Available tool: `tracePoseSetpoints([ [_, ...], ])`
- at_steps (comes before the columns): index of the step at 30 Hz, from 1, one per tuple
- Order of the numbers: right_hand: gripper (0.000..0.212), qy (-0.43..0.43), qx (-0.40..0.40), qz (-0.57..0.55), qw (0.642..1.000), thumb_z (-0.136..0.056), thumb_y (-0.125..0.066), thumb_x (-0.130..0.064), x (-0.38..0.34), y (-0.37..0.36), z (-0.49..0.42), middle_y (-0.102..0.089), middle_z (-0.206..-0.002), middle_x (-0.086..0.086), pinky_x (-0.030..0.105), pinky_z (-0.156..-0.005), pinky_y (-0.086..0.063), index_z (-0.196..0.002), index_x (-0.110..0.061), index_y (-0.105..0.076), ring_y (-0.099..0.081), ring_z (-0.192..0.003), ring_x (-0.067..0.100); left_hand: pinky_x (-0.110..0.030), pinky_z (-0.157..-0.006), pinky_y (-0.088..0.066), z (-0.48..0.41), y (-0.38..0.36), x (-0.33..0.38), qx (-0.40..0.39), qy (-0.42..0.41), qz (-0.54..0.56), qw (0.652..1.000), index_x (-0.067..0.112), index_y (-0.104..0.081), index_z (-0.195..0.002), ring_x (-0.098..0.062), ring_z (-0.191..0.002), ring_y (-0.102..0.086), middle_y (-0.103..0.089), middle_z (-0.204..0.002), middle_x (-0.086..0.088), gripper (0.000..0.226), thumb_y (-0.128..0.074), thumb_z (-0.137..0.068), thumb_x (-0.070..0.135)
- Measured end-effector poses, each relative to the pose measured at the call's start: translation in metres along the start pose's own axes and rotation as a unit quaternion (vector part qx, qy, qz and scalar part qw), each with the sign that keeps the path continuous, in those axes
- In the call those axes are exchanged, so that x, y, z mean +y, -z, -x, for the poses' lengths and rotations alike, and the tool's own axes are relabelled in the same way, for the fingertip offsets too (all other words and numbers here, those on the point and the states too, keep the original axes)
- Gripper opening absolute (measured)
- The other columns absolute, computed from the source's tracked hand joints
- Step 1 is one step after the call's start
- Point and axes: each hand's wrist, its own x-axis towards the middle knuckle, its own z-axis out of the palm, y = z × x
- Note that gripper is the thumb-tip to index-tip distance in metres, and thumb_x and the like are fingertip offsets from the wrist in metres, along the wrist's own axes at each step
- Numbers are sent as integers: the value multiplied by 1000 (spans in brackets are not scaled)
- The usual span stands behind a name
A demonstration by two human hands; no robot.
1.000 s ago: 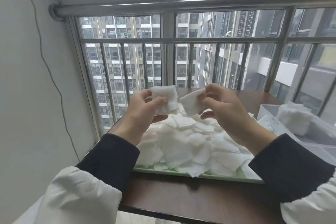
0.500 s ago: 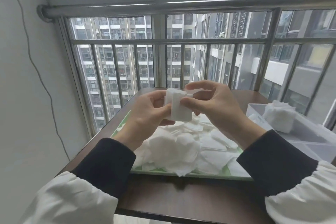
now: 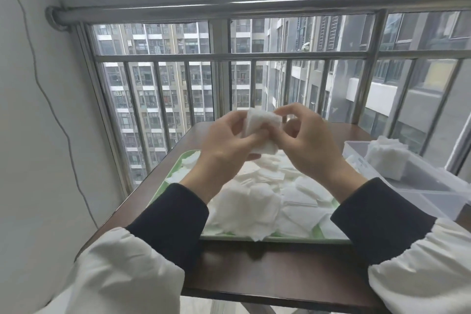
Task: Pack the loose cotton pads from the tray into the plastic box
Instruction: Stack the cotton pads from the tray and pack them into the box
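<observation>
A small stack of white square cotton pads [image 3: 262, 126] is held up above the tray, pinched between both hands. My left hand [image 3: 224, 145] grips its left side and my right hand [image 3: 305, 140] grips its right side. Below them a pale green tray [image 3: 163, 186] carries a loose heap of cotton pads [image 3: 257, 201]. At the right stands the clear plastic box [image 3: 428, 188], open, with a stack of pads [image 3: 384, 158] in its far end.
The tray and box sit on a dark brown table [image 3: 267, 270] pushed against a window with a metal railing [image 3: 229, 56]. A grey wall with a hanging cable [image 3: 51, 99] runs along the left.
One second ago each hand held pads apart. The hands came together and now both hold one joined stack, squaring it up. The camera view has tilted slightly.
</observation>
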Motion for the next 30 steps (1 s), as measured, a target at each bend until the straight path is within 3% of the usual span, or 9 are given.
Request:
tracePoseSetpoints([
  [3, 10, -19, 71, -1, 997, -102, -53, -23, 4, 17, -3, -64, -60, -4, 15, -48, -40, -103, -21, -63, -60, -53, 3, -30, -68, -61, -17, -10, 6, 23, 43, 45, 998, 17, -66, -111, -21, -93, -75, -73, -109, -6, 23, -73, -90, 11],
  [5, 19, -32, 66, 33, 997, -96, -49, -10, 10, 32, -4, -65, -61, -1, 20, -46, -43, -97, -21, -64, -60, -56, 10, -31, -68, -61, -30, -15, 5, 33, 84, 76, 993, 17, -66, -107, -24, -93, -74, -71, -109, -9, 19, -72, -90, 10],
  [7, 18, -41, -32, 117, 992, -93, -52, -9, 17, 46, -2, -66, -66, -2, 20, -47, -42, -93, -21, -67, -59, -56, 11, -30, -68, -60, -38, -22, 1, 30, 118, 93, 988, 13, -66, -109, -25, -92, -74, -70, -111, -12, 19, -71, -90, 10],
  [10, 3, -50, -200, 195, 959, -88, -70, -25, 31, 55, 8, -65, -74, -16, 15, -59, -41, -88, -28, -72, -60, -65, -2, -29, -65, -59, -43, -31, -12, 12, 140, 108, 984, 11, -69, -106, -23, -84, -76, -72, -105, -13, 15, -72, -91, 12],
  [12, 12, -54, -255, 212, 942, -82, -78, -39, 37, 53, 15, -65, -75, -17, 12, -58, -43, -80, -30, -71, -60, -68, -6, -28, -62, -59, -41, -32, -20, 4, 147, 121, 982, 13, -73, -101, -23, -81, -76, -75, -98, -10, 11, -73, -89, 13],
  [18, 41, -97, -280, 272, 916, -62, -86, -57, 40, 46, 20, -62, -79, -13, 26, -61, -52, -78, -28, -63, -60, -72, 6, -26, -59, -58, -35, -29, -29, -12, 141, 102, 985, 15, -74, -100, -22, -78, -77, -77, -81, 0, 11, -72, -89, 13],
  [22, 23, -88, -282, 270, 916, -68, -78, -44, 37, 43, 25, -60, -79, -14, 23, -58, -46, -79, -30, -63, -59, -71, 5, -26, -60, -58, -32, -32, -30, -12, 137, 89, 986, 13, -73, -104, -21, -79, -76, -76, -84, -1, 15, -71, -90, 14],
  [26, 9, -76, -296, 283, 909, -74, -68, -27, 32, 42, 26, -63, -84, -12, 31, -64, -58, -83, -28, -65, -64, -73, 11, -27, -59, -58, -30, -35, -28, 13, 125, 80, 989, 16, -73, -98, -19, -75, -76, -74, -85, -2, 9, -70, -90, 14],
  [30, 20, -50, -270, 300, 914, -84, -57, -15, 29, 48, 22, -69, -91, -7, 35, -73, -57, -95, -22, -72, -64, -82, 15, -26, -60, -57, -31, -33, -26, 36, 116, 84, 989, 15, -71, -98, -18, -75, -75, -72, -95, -8, 9, -69, -89, 16],
])
